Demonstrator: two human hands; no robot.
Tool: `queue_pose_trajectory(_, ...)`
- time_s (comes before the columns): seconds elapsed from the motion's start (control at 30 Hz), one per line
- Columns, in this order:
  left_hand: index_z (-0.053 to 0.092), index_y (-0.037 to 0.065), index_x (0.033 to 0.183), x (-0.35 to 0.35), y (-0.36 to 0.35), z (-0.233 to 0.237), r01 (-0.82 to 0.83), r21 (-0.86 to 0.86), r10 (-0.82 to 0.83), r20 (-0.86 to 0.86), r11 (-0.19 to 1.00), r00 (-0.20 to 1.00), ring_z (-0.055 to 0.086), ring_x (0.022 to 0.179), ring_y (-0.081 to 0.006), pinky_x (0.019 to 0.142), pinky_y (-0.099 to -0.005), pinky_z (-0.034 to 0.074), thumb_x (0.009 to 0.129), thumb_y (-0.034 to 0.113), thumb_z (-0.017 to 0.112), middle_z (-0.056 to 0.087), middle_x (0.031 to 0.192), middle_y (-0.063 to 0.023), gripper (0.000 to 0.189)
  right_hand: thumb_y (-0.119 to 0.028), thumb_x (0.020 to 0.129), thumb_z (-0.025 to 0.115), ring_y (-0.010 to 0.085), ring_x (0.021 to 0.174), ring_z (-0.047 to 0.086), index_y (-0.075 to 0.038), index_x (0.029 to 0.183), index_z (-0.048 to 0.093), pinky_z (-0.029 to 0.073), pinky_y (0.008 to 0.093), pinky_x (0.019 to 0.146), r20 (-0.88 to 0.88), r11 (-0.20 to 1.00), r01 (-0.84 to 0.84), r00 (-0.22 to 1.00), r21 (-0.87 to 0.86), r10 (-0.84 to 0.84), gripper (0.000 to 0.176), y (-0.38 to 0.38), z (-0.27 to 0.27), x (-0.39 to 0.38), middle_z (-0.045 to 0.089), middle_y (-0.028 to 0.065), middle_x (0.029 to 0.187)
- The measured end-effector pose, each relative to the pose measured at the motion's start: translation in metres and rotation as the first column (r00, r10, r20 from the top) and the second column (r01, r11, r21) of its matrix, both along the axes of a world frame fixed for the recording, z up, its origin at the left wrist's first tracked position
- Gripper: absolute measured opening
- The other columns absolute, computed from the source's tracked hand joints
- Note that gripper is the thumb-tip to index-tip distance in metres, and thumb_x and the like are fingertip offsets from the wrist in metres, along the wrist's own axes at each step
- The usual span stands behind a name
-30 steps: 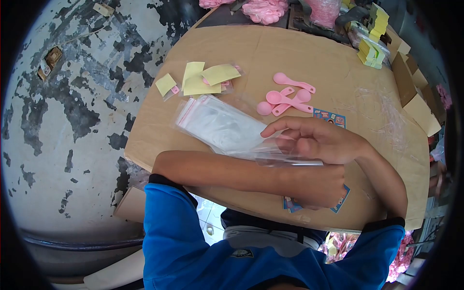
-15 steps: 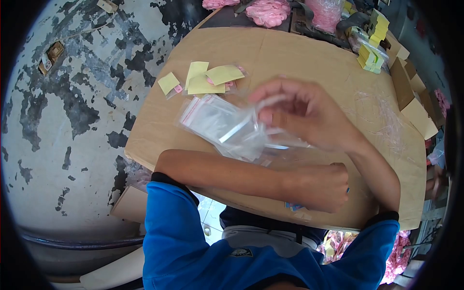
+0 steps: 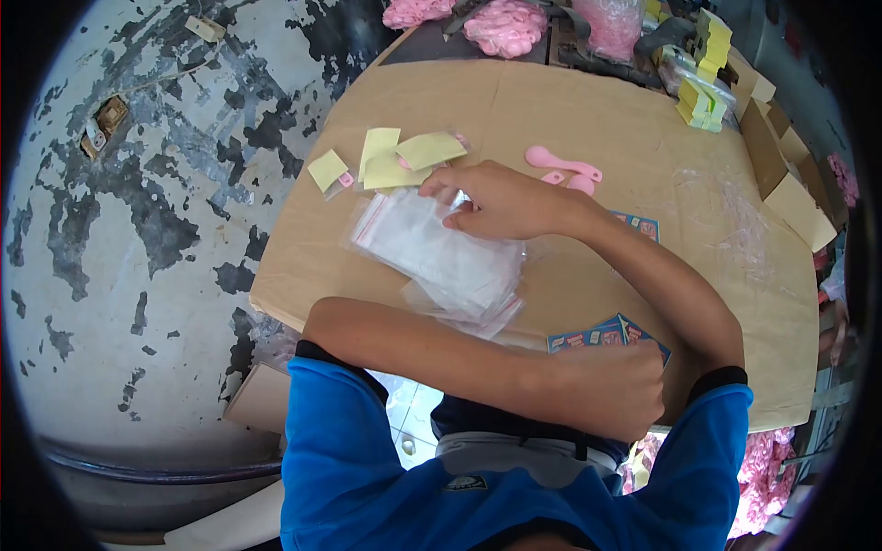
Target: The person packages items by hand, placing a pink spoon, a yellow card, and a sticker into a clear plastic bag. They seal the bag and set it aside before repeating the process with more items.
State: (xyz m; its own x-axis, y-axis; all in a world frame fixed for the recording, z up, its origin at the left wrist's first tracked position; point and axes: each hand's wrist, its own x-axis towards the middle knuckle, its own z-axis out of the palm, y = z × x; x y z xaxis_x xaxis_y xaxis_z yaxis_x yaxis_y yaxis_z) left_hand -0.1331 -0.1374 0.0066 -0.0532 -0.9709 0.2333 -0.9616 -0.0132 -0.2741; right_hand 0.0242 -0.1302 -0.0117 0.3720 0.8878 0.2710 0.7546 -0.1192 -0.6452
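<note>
My right hand [image 3: 501, 200] is over a pile of clear zip-lock bags [image 3: 441, 248], its thumb and fingertips apart at the pile's upper edge. Closed into a fist, my left hand [image 3: 611, 393] is near the table's front edge; its fingers are turned away, and what they hold, if anything, is hidden. Blue printed cards [image 3: 586, 338] lie just above the left hand and are partly covered by it. Another blue card [image 3: 641, 225] shows behind my right forearm. Pink spoons [image 3: 562, 163] rest beyond the right wrist.
Small bags with yellow cards [image 3: 381, 158] and pink pieces lie behind the pile. Yellow card stacks [image 3: 703, 103] and an open carton [image 3: 781, 170] stand at the right back. Bundles of pink items [image 3: 505, 28] sit beyond the brown table cover [image 3: 441, 87].
My right hand has moved left from the blurred plastic onto the bag pile, uncovering the pink spoons. My left fist has moved lower, toward my body, exposing more of the blue cards.
</note>
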Motion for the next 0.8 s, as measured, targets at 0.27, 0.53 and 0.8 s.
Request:
queue_pose_trajectory(0.27, 0.064, 0.008, 0.055, 0.004, 0.002, -0.008, 0.012, -0.049, -0.011, 0.016, 0.999, 1.0, 0.054, 0.051, -0.016, 0.05, -0.0317, 0.038, 0.059, 0.019, 0.065, 0.056, 0.052, -0.0014, 0.012, -0.037, 0.092, 0.056, 0.0306, 0.08, 0.062, -0.002, 0.082, 0.068, 0.049, 0.0408, 0.071, 0.324, 0.937, 0.161, 0.944, -0.31, -0.055, 0.038, -0.065, 0.056, -0.054, 0.065, 0.0149, 0.085)
queue_pose_trajectory(0.53, 0.049, 0.01, 0.046, -0.002, -0.002, -0.018, -0.024, -0.15, 0.027, 0.018, 0.988, 0.999, 0.034, 0.043, -0.014, 0.047, -0.031, 0.023, 0.053, 0.022, 0.064, 0.041, 0.043, 0.0018, 0.02, -0.048, 0.098, 0.047, 0.0177, 0.064, 0.058, -0.002, 0.082, 0.067, 0.046, 0.0308, 0.061, -0.492, 0.869, -0.176, 0.866, -0.463, -0.087, 0.053, -0.081, 0.013, -0.068, 0.063, 0.0099, 0.071)
queue_pose_trajectory(0.8, 0.053, 0.009, 0.053, -0.01, -0.003, -0.013, 0.009, -0.016, -0.009, 0.02, 1.0, 1.0, 0.039, 0.046, -0.0122, 0.05, -0.0303, 0.027, 0.063, 0.021, 0.065, 0.042, 0.047, 0.0028, 0.019, -0.016, 0.096, 0.059, 0.0088, 0.076, 0.059, -0.002, 0.101, 0.062, 0.048, 0.0243, 0.068, -0.556, 0.984, -0.17, 0.814, 0.045, 0.166, 0.016, -0.074, 0.017, -0.08, 0.065, 0.0034, 0.082)
